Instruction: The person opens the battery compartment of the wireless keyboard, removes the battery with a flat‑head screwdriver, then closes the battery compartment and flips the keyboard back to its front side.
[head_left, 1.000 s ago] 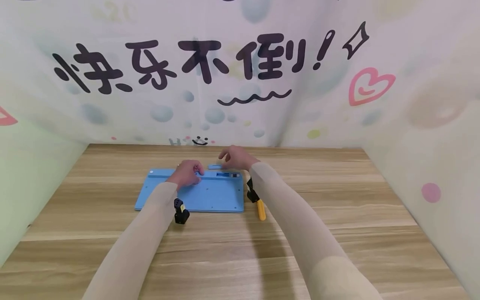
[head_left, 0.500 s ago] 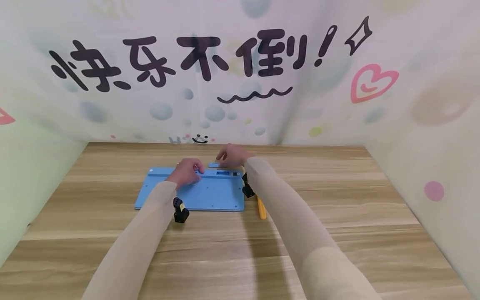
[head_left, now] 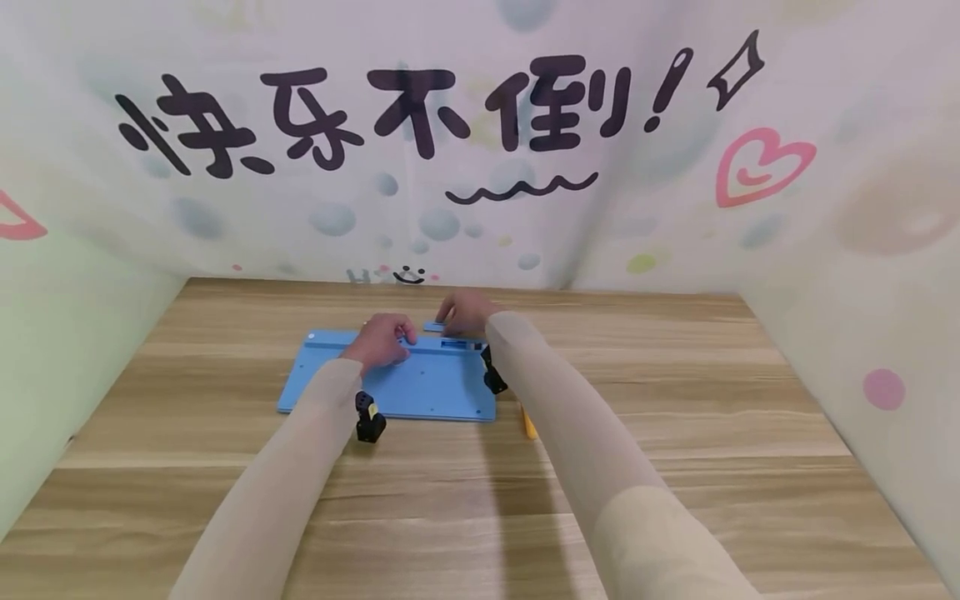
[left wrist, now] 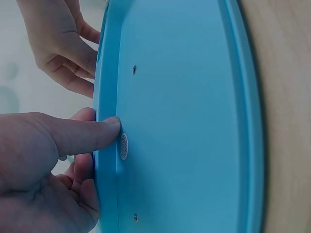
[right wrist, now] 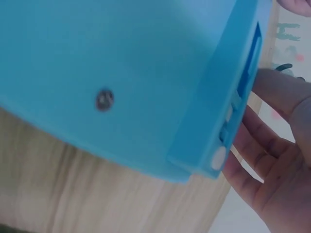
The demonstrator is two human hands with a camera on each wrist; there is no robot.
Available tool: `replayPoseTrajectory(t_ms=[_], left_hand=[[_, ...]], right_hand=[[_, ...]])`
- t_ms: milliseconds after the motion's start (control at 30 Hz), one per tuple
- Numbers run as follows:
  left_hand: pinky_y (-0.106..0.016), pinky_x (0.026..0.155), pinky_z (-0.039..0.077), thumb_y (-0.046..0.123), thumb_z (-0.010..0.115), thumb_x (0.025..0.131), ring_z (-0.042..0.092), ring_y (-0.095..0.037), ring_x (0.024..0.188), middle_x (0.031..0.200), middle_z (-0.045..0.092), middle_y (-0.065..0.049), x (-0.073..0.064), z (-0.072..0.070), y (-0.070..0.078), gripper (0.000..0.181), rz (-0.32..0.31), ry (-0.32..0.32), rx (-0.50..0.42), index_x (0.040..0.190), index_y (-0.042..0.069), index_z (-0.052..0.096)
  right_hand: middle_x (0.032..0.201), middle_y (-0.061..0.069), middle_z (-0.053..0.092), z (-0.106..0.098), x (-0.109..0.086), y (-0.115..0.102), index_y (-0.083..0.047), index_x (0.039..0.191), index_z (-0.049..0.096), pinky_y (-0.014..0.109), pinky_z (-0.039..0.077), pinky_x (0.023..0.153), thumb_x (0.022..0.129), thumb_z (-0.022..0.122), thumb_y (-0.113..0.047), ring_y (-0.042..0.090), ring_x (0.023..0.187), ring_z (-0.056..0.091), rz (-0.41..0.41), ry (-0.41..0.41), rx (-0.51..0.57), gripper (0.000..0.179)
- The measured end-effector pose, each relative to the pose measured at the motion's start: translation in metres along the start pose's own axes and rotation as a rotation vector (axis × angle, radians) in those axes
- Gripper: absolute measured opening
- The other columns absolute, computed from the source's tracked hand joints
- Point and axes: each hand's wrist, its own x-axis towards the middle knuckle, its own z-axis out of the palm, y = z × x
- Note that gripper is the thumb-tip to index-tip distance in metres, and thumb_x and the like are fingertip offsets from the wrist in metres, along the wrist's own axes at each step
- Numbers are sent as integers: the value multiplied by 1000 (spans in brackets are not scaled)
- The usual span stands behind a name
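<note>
A blue keyboard (head_left: 450,383) lies face down on the table, screws and a small round label showing on its underside. Along its thick far edge, the battery compartment (head_left: 454,343) is uncovered near the right end. My left hand (head_left: 382,340) grips that edge around its middle; in the left wrist view the thumb (left wrist: 104,133) lies over the underside. A narrow blue strip (head_left: 433,327), like a battery cover, lies just behind the keyboard. My right hand (head_left: 463,312) is over the strip's right end, thumb and fingers apart; the keyboard edge partly hides its fingertips in the right wrist view.
A yellow-orange handle (head_left: 529,422) lies right of the keyboard, partly hidden by the right sleeve. Behind the wood-grain table (head_left: 675,400) hangs a printed white cloth (head_left: 315,208). Black wrist cameras hang below both wrists.
The right hand has come lower and closer to the blue strip, covering more of it. The left hand keeps its grip on the keyboard. The head view has shifted slightly.
</note>
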Motion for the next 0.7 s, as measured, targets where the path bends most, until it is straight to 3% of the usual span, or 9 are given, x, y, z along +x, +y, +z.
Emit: replayPoseTrajectory(t_ms=[233,500,700], left_hand=[[-40,80,38,-7,63,79,43,-28,92,98,54,-13,3,2,-2,14,-2,6,-2,89,1,58],[-39,79,38,-7,63,79,44,-27,92,97,53,-13,5,3,-3,14,-10,10,-6,90,1,58],[-40,79,38,-8,62,79,43,-28,93,99,52,-14,3,1,-4,14,-11,6,-25,90,1,58]], right_hand=[[103,0,59,5,4,0,-17,97,69,31,45,79,81,70,-11,17,88,54,79,65,48,17],[91,0,60,9,10,6,-16,89,67,29,48,69,78,71,-8,18,80,57,72,99,93,14],[90,1,60,10,13,8,-15,86,66,29,47,71,79,70,-7,18,82,56,51,103,115,12]])
